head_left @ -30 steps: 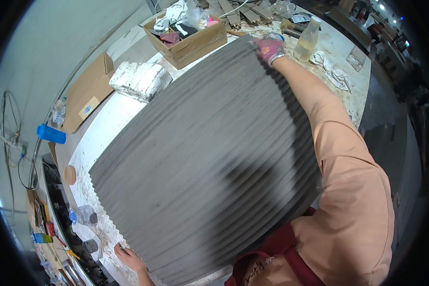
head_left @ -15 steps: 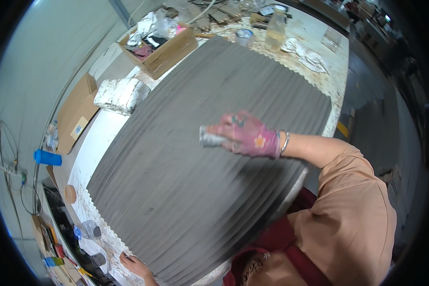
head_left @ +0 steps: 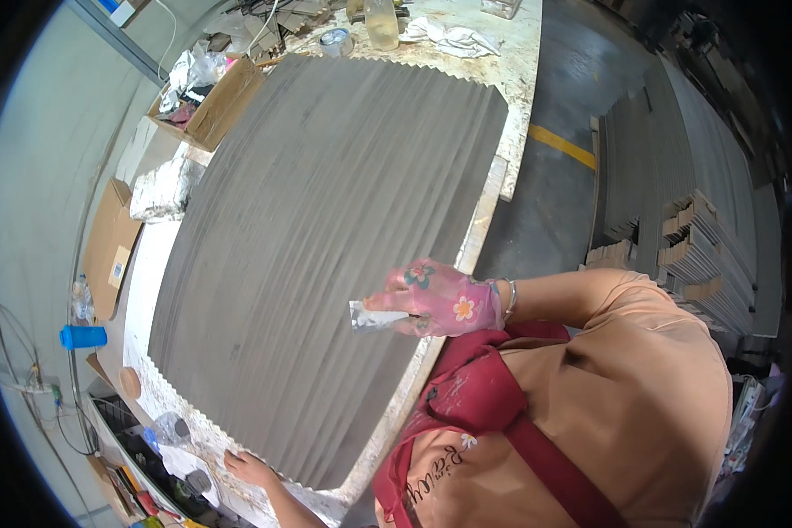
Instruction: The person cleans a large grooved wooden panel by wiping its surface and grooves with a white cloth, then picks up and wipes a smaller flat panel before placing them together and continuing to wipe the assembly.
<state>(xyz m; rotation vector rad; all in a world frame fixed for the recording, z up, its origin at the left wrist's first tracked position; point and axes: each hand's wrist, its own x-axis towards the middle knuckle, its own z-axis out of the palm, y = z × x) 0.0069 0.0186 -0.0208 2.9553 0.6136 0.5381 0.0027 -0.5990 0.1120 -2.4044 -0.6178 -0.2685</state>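
Right hand slid its scraper toward the panel edge.

I'm in a workshop: a paint-spattered workbench, stacked grey ribbed panels on the concrete floor, cardboard boxes of clutter.

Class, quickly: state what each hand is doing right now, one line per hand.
Left hand: bare, resting on the near edge of the grey ribbed panel, holding nothing visible.
Right hand: in a pink flowered glove, closed on a small silvery tool.
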